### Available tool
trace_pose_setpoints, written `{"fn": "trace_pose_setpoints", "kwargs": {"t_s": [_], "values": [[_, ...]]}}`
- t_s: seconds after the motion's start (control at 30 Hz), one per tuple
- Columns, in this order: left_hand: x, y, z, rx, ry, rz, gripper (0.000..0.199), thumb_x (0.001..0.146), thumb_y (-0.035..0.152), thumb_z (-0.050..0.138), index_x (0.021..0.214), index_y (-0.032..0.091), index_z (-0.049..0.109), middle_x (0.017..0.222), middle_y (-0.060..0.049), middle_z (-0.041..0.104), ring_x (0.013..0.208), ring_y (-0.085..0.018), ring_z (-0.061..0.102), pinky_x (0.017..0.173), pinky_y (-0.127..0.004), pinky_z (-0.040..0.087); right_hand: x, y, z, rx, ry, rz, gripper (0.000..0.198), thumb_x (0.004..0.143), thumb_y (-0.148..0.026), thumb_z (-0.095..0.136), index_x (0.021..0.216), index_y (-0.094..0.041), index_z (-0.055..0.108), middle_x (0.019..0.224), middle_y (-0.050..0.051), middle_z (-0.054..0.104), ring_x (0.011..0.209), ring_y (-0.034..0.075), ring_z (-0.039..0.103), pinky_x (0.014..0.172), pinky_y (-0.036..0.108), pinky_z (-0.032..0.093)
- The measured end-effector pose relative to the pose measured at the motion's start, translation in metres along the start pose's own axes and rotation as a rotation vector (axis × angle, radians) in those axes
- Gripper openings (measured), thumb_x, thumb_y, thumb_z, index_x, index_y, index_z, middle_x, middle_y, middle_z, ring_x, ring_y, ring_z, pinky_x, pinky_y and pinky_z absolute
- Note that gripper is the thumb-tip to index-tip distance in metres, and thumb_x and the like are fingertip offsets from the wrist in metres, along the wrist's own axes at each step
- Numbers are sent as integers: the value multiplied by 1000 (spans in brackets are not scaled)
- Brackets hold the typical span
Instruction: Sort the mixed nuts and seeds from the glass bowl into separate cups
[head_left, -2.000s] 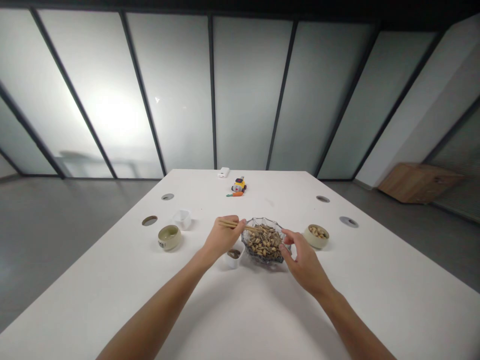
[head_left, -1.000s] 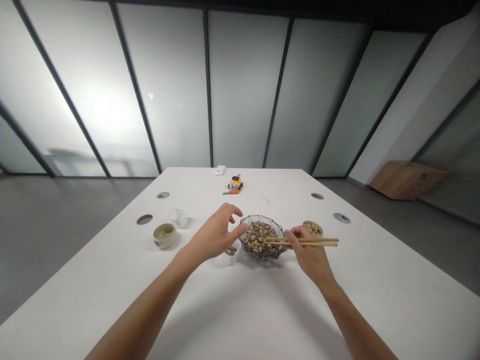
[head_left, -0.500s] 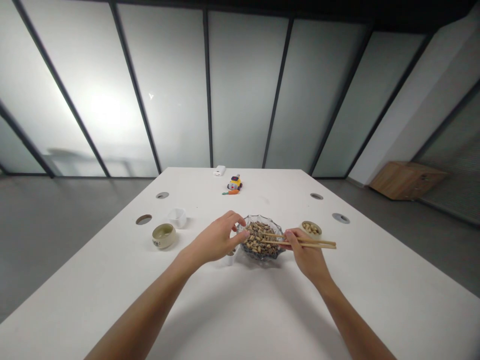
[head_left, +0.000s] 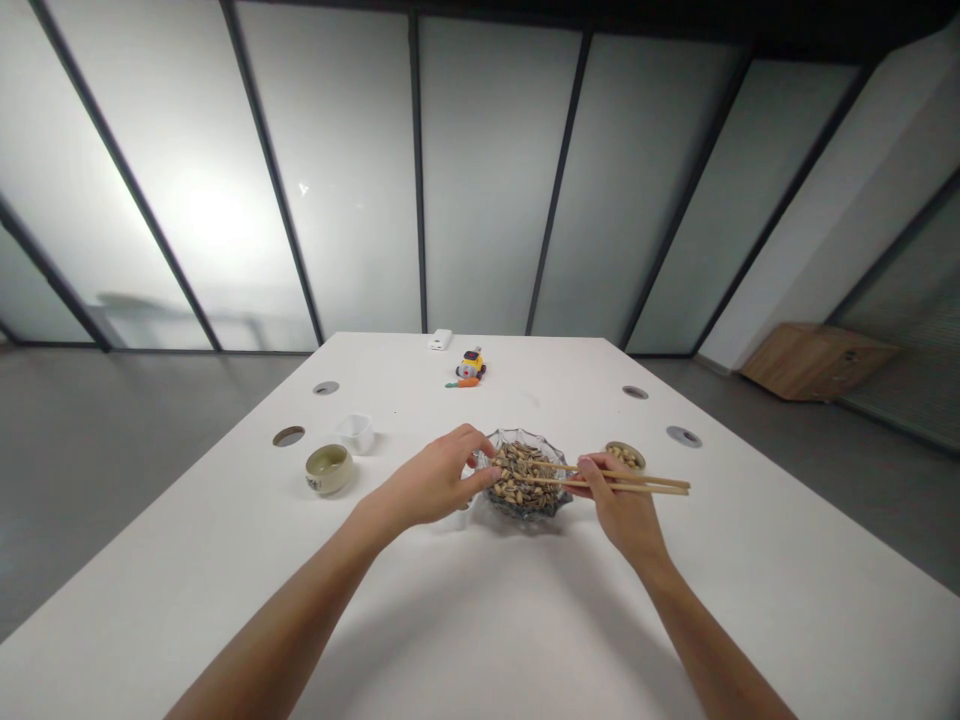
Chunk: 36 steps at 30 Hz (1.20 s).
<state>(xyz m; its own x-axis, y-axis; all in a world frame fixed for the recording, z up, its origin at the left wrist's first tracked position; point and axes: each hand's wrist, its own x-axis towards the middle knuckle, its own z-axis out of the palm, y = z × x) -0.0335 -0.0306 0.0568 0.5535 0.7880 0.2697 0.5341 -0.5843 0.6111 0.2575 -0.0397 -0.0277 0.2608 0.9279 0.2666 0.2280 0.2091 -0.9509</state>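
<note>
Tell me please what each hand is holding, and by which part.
The right hand holds the chopsticks near their middle. The left hand is at the left edge of the glass bowl; whether it grips anything cannot be told.

I have open table (head_left: 510, 630) on the near side of the glass bowl (head_left: 551, 508), and beyond it up to the carrot (head_left: 466, 383). My left hand (head_left: 442, 478), right hand (head_left: 626, 510) and chopsticks (head_left: 652, 480) crowd the bowl's sides and top. Sideways, the cup (head_left: 328, 481) and tub (head_left: 356, 437) block me left, the nut cup (head_left: 641, 460) right.
</note>
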Motion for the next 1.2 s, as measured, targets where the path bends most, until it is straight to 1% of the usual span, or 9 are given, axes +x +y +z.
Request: {"fn": "trace_pose_setpoints", "kwargs": {"t_s": [0.17,0.33,0.5,0.7,0.83,1.2], "values": [[0,2,-1,11,-7,8,21,105,43,59,113,25,68,113,-6,71,97,-24,73,86,-35,57,-1,-4,-1,-8,32,0,45,88,-75,69,86,-29,67,81,8,80,79,36,80,74,55,68],[-1,4,-2,19,-16,-2,23,105,44,58,112,24,68,112,-7,72,96,-25,73,85,-35,57,-2,-8,-1,-14,28,8,47,86,-77,70,85,-30,66,82,8,80,84,37,81,76,56,67],[-1,4,-1,31,-24,10,22,105,42,58,113,24,69,112,-6,72,97,-25,73,87,-35,57,-2,-9,0,-10,28,4,49,85,-78,70,84,-29,67,82,8,80,80,35,81,75,54,68],[-1,4,0,54,-48,7,24,106,44,57,114,23,68,114,-6,73,99,-25,73,89,-38,57,-4,-10,1,-16,30,-28,55,83,-81,70,85,-27,67,81,8,81,76,34,81,72,51,69],[-1,4,1,71,-58,-2,24,106,43,58,116,24,67,114,-6,73,99,-25,73,88,-37,57,-5,-9,0,-38,16,-22,53,85,-79,69,86,-26,68,82,9,82,72,33,80,72,51,69],[-2,5,1,82,-71,-8,25,105,42,58,117,22,68,115,-8,75,99,-25,73,89,-38,58,-5,-11,1,-60,21,-51,53,85,-79,69,85,-26,68,81,9,82,74,34,82,71,50,69]]}}
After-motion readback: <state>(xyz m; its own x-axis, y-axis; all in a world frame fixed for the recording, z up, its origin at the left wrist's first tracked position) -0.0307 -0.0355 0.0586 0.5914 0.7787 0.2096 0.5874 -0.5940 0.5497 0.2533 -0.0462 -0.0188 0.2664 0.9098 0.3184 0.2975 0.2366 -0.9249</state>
